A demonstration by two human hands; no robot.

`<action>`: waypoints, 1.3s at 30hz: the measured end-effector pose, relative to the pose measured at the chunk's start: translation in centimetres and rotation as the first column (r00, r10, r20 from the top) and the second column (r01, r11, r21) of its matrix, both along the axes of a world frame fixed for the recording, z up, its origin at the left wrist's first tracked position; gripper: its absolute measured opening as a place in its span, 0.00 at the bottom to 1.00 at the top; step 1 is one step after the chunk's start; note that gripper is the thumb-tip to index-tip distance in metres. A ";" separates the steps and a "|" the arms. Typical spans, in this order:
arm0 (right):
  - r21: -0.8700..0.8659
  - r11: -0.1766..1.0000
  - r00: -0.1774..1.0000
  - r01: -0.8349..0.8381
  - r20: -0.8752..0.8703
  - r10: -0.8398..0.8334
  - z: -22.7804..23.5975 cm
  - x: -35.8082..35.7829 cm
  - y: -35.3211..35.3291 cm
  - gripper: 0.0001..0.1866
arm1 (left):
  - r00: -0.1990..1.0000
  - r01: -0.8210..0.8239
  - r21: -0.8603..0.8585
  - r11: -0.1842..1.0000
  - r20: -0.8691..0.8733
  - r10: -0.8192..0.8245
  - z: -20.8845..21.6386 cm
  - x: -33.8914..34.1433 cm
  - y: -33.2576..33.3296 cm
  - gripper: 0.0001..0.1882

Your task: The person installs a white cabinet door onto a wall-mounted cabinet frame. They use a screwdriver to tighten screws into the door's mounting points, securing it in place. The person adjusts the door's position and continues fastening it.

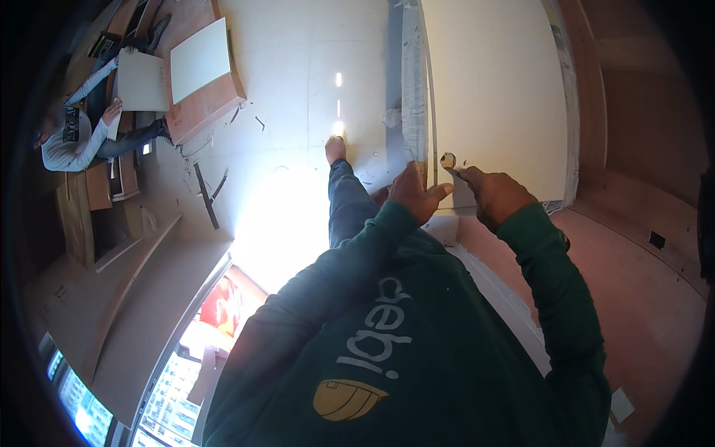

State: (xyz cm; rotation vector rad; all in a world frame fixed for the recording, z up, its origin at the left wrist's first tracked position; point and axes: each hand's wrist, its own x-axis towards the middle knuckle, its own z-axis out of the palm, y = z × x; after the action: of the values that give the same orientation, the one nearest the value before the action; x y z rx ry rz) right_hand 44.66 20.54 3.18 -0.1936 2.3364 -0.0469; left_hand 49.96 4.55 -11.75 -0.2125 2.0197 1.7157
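A large cream panel (499, 89) lies in front of me, with a small round hole (447, 160) near its front left corner. My right hand (495, 195) is closed around a thin hand tool (453, 172), its tip at the hole's near rim. Most of that tool is hidden in my fist, so its exact kind cannot be made out. Just left of the hole, my left hand (414, 195) grips the panel's left edge. Its thumb points over the top face toward the tool, and its other fingers are partly hidden.
Wrapping covers the panel's left side (414, 82). At the far left another person (78, 138) holds a pale board (141, 80) beside a wooden piece topped by a white sheet (201, 59). Dark offcuts (205, 195) lie on the floor. My bare foot (336, 149) stands in bright light.
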 end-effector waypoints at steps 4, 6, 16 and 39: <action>0.075 0.996 0.999 -0.046 0.031 0.044 0.2 -0.4 -0.8 0.18 | 0.999 -0.024 -0.050 0.998 0.022 0.025 0.0 0.1 0.4 0.33; 0.139 0.986 0.995 -0.090 0.050 0.083 0.9 -1.0 -1.6 0.20 | 0.999 -0.036 -0.045 0.998 0.037 0.038 -0.1 0.0 0.3 0.33; 0.184 0.981 0.993 -0.061 -0.084 0.078 0.6 -1.4 -0.9 0.24 | 0.995 -0.007 0.063 0.998 0.099 0.000 -0.9 -0.2 0.3 0.33; 0.208 0.975 0.996 0.083 0.001 -0.085 0.0 -1.1 -2.2 0.23 | 0.974 0.189 0.043 0.981 0.115 -0.193 0.7 -3.1 -1.7 0.36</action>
State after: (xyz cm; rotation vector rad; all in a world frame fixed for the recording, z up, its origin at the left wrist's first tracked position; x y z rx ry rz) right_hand 43.54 18.37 3.16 0.0096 2.3195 0.1535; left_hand 46.87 2.88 -11.00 -0.1023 1.8615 1.5767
